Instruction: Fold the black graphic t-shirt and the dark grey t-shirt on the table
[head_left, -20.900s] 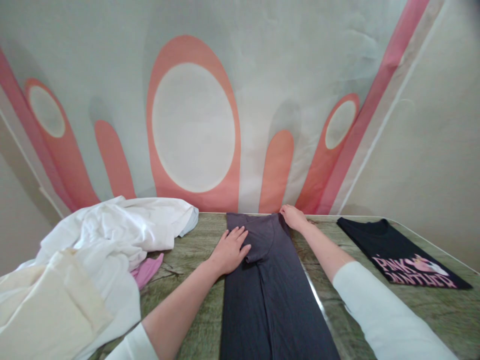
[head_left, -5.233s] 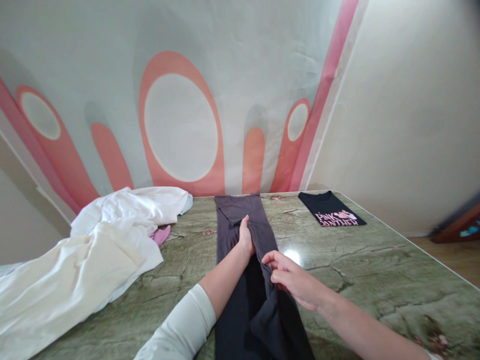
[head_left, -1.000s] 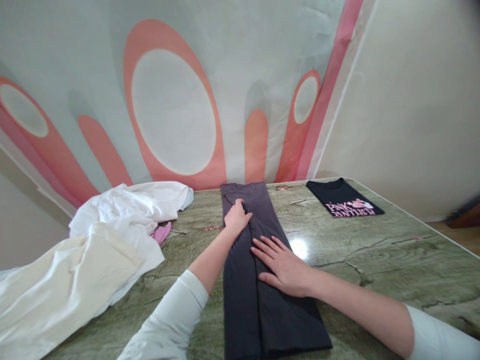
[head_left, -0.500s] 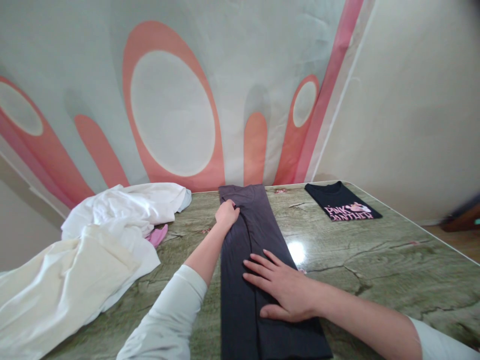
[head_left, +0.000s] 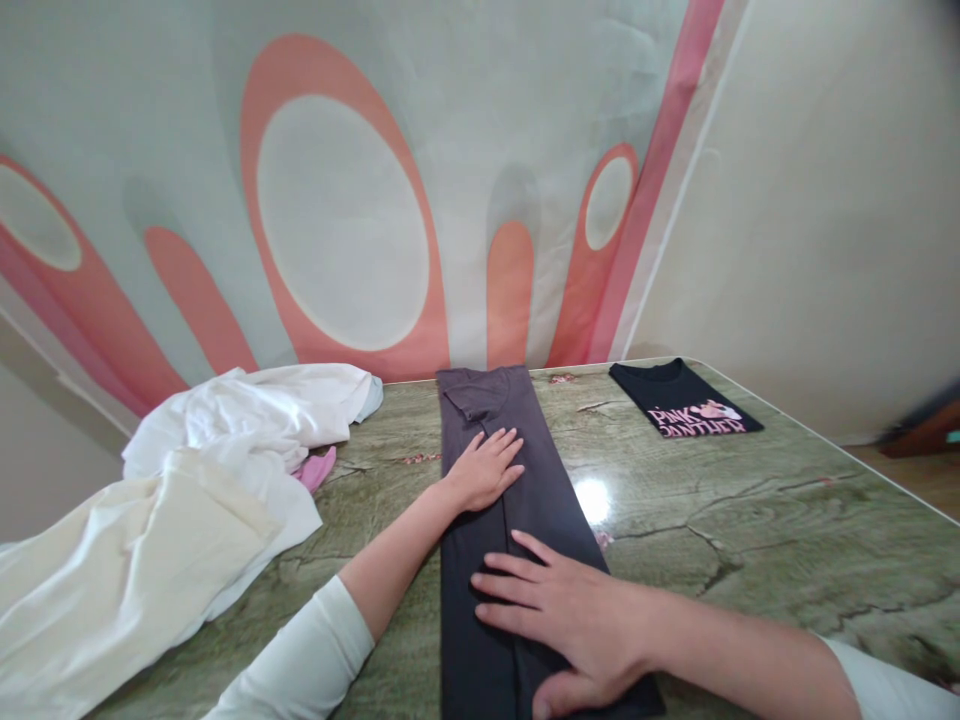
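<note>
A dark grey garment, folded into a long narrow strip, lies lengthwise down the middle of the table. My left hand rests flat on its upper half with fingers spread, holding nothing. My right hand presses flat on the lower half, fingers stretched out toward the left. Both hands are open on the cloth.
A heap of white and cream clothes with a bit of pink cloth covers the table's left side. A folded black T-shirt with pink print lies at the far right. The green marbled table ends at the painted wall.
My left hand has slid from the garment's far left edge back toward me and now lies flat. My right hand has moved down the strip toward me.
</note>
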